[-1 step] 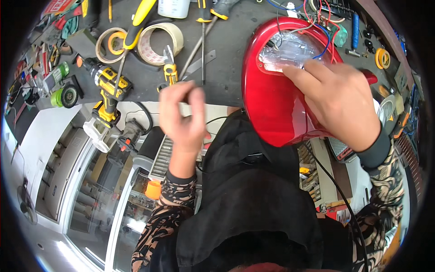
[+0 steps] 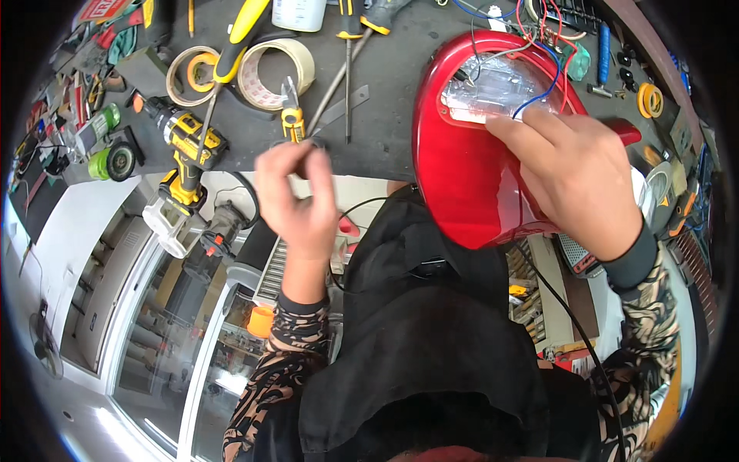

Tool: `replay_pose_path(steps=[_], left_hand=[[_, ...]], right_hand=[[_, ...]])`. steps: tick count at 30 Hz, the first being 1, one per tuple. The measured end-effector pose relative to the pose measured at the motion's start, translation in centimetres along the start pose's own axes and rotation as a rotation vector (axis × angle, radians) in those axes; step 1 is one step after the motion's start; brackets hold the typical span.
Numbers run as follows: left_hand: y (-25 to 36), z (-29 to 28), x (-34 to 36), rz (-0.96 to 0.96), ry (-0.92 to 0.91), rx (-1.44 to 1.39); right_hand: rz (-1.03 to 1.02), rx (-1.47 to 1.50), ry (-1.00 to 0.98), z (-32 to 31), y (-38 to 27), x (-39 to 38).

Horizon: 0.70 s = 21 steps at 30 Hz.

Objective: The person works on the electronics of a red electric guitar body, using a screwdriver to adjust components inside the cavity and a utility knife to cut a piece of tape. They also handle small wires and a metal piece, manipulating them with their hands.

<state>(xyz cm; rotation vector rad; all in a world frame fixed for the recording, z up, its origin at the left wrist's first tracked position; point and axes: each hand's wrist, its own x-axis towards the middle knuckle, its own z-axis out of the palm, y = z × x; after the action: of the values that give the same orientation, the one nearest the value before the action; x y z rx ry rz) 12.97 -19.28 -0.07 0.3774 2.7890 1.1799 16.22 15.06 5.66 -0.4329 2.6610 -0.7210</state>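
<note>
My right hand (image 2: 573, 165) lies over a glossy red shell (image 2: 469, 181), its fingers bent and gripping near a window lined with silvery foil (image 2: 485, 96). A blue wire (image 2: 556, 73) runs down to these fingers; whether they pinch it is hidden. The shell reaches past the bench's near edge toward my lap. In the air by that edge, my left hand (image 2: 296, 192) is curled, thumb and forefinger brought close together. Its fingertips are blurred, and anything between them is too small to make out. Yellow-handled pliers (image 2: 292, 119) lie just beyond it.
Several tools cover the dark bench (image 2: 385, 100): screwdrivers, a wide tape roll (image 2: 304, 77), a steel ruler (image 2: 350, 104) and a blue-handled tool (image 2: 604, 54). A yellow-black cordless drill (image 2: 188, 146) overhangs the edge at left. Red wires (image 2: 548, 19) tangle above the shell. A black cable (image 2: 558, 292) hangs at right.
My left hand has shifted slightly left, still curled. My right hand has moved a little on the shell, and the blue wire now curves lower between its fingers.
</note>
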Motion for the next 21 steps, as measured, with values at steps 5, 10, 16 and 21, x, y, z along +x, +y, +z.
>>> replay_pose_path(steps=[5,10,16,21], left_hand=[[-1.9,-2.4,0.4,0.022,-0.099,0.294],[-2.7,0.1,0.8,0.021,-0.049,0.46],[-2.6,-1.0,0.7,0.005,-0.098,0.424],[-1.9,-3.8,3.7,-0.021,-0.034,0.314]], right_hand=[[0.228,0.214,0.188,2.6,-1.5,-2.7],[0.331,0.381,0.296,4.5,-3.2,-4.2],[0.349,0.433,0.378,5.7,-3.2,-4.9],[0.381,0.444,0.416,6.3,-2.0,-5.6]])
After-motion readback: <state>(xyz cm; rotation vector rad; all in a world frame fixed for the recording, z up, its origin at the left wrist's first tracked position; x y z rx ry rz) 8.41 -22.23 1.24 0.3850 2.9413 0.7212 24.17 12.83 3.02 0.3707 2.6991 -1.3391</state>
